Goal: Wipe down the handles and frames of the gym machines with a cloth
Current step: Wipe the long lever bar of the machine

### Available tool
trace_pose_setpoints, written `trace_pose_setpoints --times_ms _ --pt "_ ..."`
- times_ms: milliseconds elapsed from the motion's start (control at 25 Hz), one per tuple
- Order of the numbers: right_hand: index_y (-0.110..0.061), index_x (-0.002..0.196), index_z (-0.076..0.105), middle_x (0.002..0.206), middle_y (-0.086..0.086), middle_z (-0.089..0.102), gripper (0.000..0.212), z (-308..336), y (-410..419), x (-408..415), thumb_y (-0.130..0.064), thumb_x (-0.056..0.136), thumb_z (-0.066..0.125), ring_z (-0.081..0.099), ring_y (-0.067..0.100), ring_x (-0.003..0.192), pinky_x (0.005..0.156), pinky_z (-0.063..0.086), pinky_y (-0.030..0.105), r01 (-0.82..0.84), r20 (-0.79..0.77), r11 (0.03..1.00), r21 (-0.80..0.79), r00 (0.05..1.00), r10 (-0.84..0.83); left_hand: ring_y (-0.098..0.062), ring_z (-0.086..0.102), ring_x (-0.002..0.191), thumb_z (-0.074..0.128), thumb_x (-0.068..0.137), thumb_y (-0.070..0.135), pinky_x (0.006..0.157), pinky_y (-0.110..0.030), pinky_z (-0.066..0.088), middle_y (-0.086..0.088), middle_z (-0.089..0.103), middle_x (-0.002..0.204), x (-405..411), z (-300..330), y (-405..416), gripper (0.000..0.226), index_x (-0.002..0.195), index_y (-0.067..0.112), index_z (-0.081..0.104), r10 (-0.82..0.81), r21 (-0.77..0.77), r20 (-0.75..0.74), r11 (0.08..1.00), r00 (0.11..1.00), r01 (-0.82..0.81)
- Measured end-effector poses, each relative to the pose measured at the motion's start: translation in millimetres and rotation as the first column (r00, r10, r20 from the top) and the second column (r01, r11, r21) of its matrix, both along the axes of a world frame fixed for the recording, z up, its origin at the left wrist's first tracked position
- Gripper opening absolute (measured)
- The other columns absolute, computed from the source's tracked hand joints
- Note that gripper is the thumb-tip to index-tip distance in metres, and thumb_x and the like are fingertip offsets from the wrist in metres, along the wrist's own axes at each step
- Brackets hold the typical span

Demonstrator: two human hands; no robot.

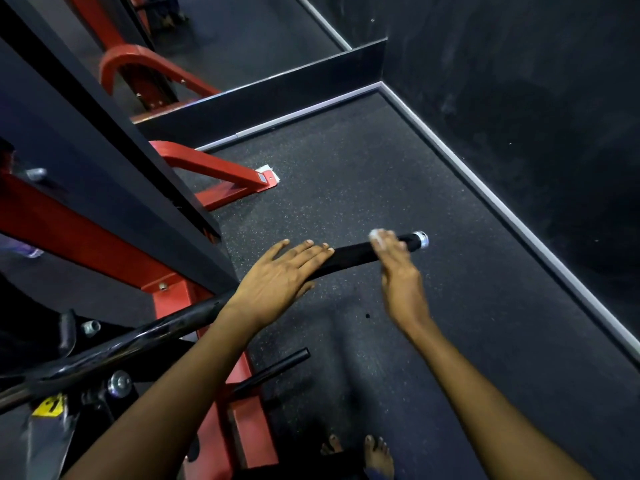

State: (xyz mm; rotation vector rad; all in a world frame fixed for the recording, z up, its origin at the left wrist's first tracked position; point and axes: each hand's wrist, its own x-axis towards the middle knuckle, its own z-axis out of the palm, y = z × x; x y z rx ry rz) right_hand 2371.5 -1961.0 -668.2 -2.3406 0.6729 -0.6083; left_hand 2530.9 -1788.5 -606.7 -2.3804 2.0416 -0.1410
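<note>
A black bar handle [353, 254] with a foam grip and a silver end cap [420, 240] sticks out from a red and black gym machine. My left hand [277, 275] rests flat on the grip, fingers spread, holding nothing. My right hand [394, 258], blurred, is on the grip near the cap with a small whitish cloth [377, 234] pinched at its fingertips against the bar. The bar's glossy bare part [138, 337] runs down left under my left forearm.
The machine's red frame [86, 237] and black uprights [104, 126] fill the left. A red base foot [225, 171] lies on the speckled rubber floor [415, 168]. Dark walls with a grey skirting [502, 202] close the right. A mirror is behind. My bare feet [367, 452] show below.
</note>
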Motion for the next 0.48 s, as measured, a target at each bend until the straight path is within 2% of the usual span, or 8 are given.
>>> trace_pose_setpoints --times_ms 80,120,160,200,280,320,400,480 --pt "-0.009 0.139 0.044 0.146 0.001 0.040 0.047 5 -21 -5 0.005 0.094 0.043 0.030 0.014 0.139 0.113 0.016 0.015 0.386 -0.074 0.895 0.224 0.922 -0.380 -0.017 0.046 0.133 0.064 0.089 0.030 0.108 -0.040 0.036 0.002 0.050 0.142 -2 -2 0 0.061 0.144 0.018 0.041 0.003 -0.002 0.023 1.000 1.000 -0.003" --pt "-0.007 0.138 0.045 0.141 -0.002 0.043 0.044 8 -15 -2 0.001 0.095 0.044 0.034 0.014 0.135 0.112 0.021 0.018 0.440 -0.102 0.854 0.280 0.898 -0.429 -0.017 0.046 0.132 0.064 0.089 0.030 0.107 -0.040 0.036 0.002 0.051 0.141 -3 -4 -1 0.060 0.143 0.018 0.042 0.006 -0.004 0.032 1.000 0.999 -0.006" --pt "-0.006 0.138 0.044 0.136 -0.002 0.045 0.045 17 -1 4 0.002 0.094 0.045 0.037 0.015 0.132 0.111 0.024 0.021 0.372 -0.065 0.855 0.361 0.925 -0.375 -0.017 0.047 0.132 0.064 0.089 0.030 0.107 -0.040 0.037 0.001 0.052 0.140 -5 -4 -1 0.059 0.142 0.017 0.043 0.009 -0.006 0.040 1.000 0.999 -0.009" --pt "-0.005 0.139 0.042 0.138 -0.001 0.043 0.052 21 22 9 0.009 0.089 0.045 0.036 0.017 0.134 0.113 0.023 0.024 0.224 -0.012 0.929 0.294 0.973 -0.231 -0.017 0.049 0.130 0.065 0.088 0.029 0.106 -0.040 0.038 0.000 0.053 0.139 -5 -4 0 0.059 0.142 0.016 0.044 0.010 -0.011 0.048 1.000 0.999 -0.009" --pt "-0.002 0.141 0.038 0.147 0.007 0.037 0.066 10 54 8 0.022 0.080 0.046 0.028 0.020 0.140 0.117 0.019 0.032 -0.063 0.066 0.998 -0.017 0.996 0.064 -0.018 0.050 0.129 0.065 0.086 0.029 0.106 -0.040 0.039 -0.001 0.054 0.138 -5 -4 -1 0.060 0.141 0.015 0.045 0.004 -0.031 0.057 1.000 0.998 -0.002" --pt "-0.003 0.141 0.037 0.149 0.008 0.036 0.070 8 45 5 0.024 0.078 0.046 0.026 0.019 0.141 0.118 0.015 0.033 -0.104 0.040 0.992 -0.075 0.993 0.108 -0.018 0.050 0.130 0.063 0.087 0.029 0.106 -0.040 0.039 -0.001 0.054 0.139 -5 -4 0 0.059 0.141 0.015 0.044 0.001 -0.034 0.058 0.999 0.998 0.001" --pt "-0.009 0.143 0.035 0.151 0.004 0.032 0.070 1 3 -2 0.024 0.082 0.041 0.021 0.017 0.143 0.119 0.006 0.027 0.089 -0.048 0.996 0.021 0.995 -0.088 -0.018 0.048 0.131 0.054 0.093 0.030 0.108 -0.040 0.038 0.000 0.052 0.140 -4 -5 0 0.054 0.143 0.016 0.040 -0.003 -0.031 0.069 0.999 0.998 0.005" --pt "-0.012 0.143 0.035 0.153 0.001 0.029 0.055 5 -29 -6 0.010 0.093 0.036 0.018 0.013 0.143 0.118 0.006 0.025 0.361 -0.161 0.918 0.167 0.928 -0.336 -0.017 0.046 0.132 0.038 0.097 0.033 0.109 -0.040 0.037 0.001 0.051 0.142 -3 -6 0 0.050 0.145 0.016 0.036 -0.002 -0.034 0.078 0.999 0.997 0.005"
